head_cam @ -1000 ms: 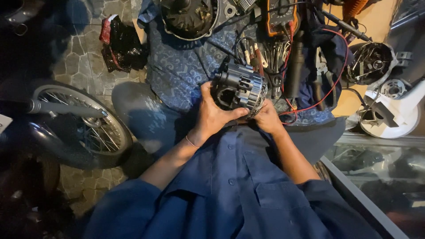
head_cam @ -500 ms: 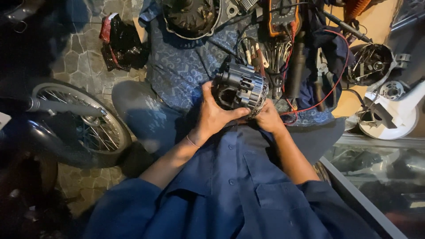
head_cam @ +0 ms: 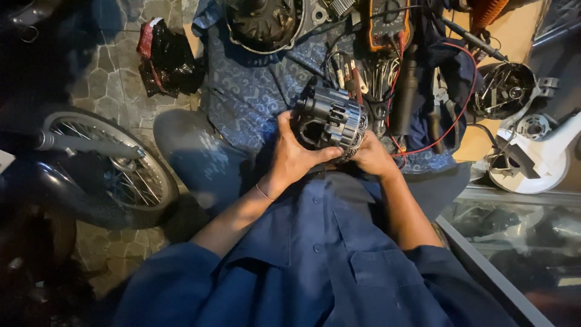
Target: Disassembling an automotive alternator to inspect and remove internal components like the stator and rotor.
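I hold a dark, ribbed alternator-like motor unit (head_cam: 331,120) over my lap with both hands. My left hand (head_cam: 295,156) wraps its left and near side, thumb pressed against the casing. My right hand (head_cam: 372,158) supports its right underside, mostly hidden behind the unit. The unit's open dark end faces me, and its finned metal ring shows on the right.
A blue patterned cloth (head_cam: 248,97) holds tools, a multimeter (head_cam: 387,21) with red leads, and a round engine cover (head_cam: 264,23). A spoked wheel (head_cam: 106,163) lies at left, a red-black rag (head_cam: 163,60) behind it, white machine parts (head_cam: 532,151) at right, a glass case (head_cam: 514,242) at lower right.
Both hands and the unit have stayed nearly in place; the unit has turned slightly in my grip.
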